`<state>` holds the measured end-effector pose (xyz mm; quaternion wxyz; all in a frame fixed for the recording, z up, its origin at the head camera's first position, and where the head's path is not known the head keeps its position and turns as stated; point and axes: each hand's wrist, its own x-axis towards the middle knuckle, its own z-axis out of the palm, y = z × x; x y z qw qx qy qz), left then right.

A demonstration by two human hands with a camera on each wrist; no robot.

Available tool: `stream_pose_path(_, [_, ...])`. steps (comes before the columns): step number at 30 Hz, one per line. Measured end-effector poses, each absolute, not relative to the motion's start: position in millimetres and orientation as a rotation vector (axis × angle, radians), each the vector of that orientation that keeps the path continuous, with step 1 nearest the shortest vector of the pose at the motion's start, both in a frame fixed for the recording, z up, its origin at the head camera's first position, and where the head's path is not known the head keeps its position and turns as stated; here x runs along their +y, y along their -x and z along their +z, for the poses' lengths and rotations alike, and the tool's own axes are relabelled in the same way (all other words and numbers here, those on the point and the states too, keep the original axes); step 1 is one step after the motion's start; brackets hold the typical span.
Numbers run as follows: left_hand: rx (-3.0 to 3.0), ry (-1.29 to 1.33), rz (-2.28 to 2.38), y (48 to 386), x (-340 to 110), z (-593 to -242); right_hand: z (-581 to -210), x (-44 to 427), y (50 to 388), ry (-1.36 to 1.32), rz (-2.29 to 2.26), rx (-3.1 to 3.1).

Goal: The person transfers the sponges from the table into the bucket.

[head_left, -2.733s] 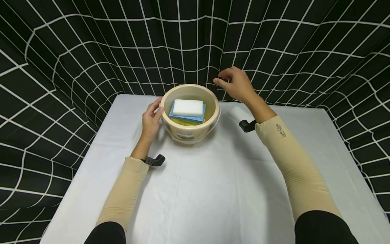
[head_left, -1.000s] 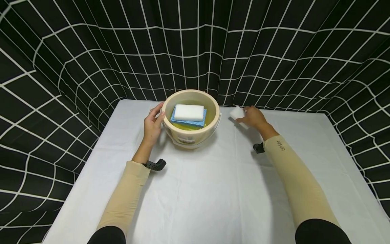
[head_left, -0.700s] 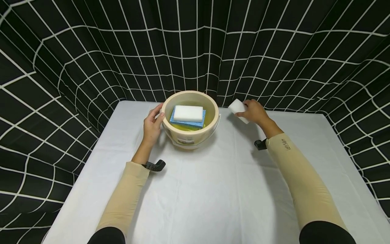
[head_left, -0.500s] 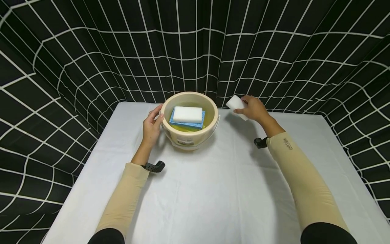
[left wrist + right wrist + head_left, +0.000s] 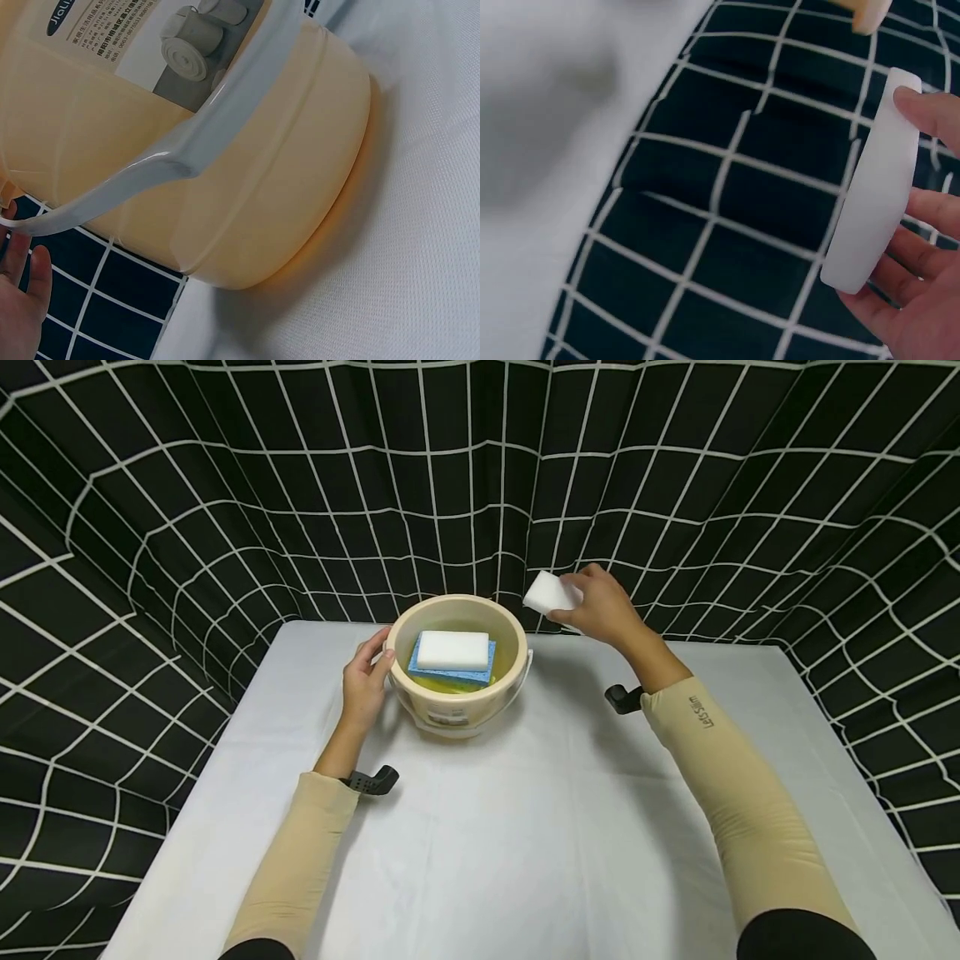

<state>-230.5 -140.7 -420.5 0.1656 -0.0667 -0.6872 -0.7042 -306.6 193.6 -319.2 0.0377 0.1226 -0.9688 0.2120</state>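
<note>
A cream bucket point(image 5: 459, 700) stands near the back of the table. Stacked in it over yellowish contents are a blue sponge point(image 5: 480, 677) and, on top, a white sponge block point(image 5: 453, 650). My left hand point(image 5: 363, 687) rests against the bucket's left side at the rim, fingers fairly straight; in the left wrist view its fingertips lie beside the grey handle point(image 5: 180, 154). My right hand point(image 5: 602, 608) is raised right of the bucket, pinching another white sponge block point(image 5: 552, 594) between thumb and fingers. In the right wrist view that block point(image 5: 876, 187) bends slightly in the grip.
A white cloth covers the table point(image 5: 480, 852). Behind and along both sides hangs a dark curtain point(image 5: 450, 485) with white grid lines, close to the bucket and the right hand. The bucket's handle hangs down at its front.
My right hand has come down to the table, gripped the white sponge block, lifted it and carried it left towards the bucket. My left hand has stayed at the rim.
</note>
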Motion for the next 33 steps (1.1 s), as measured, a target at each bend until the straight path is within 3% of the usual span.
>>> stream_pose_path(16, [-1.941, 0.191, -2.001, 237, -146, -437, -290, 119, 292, -0.704, 0.655, -2.938])
stream_pose_path(33, [-1.963, 0.223, -2.007, 222, -139, -412, -324, 59, 285, -0.947, 0.492, -3.076])
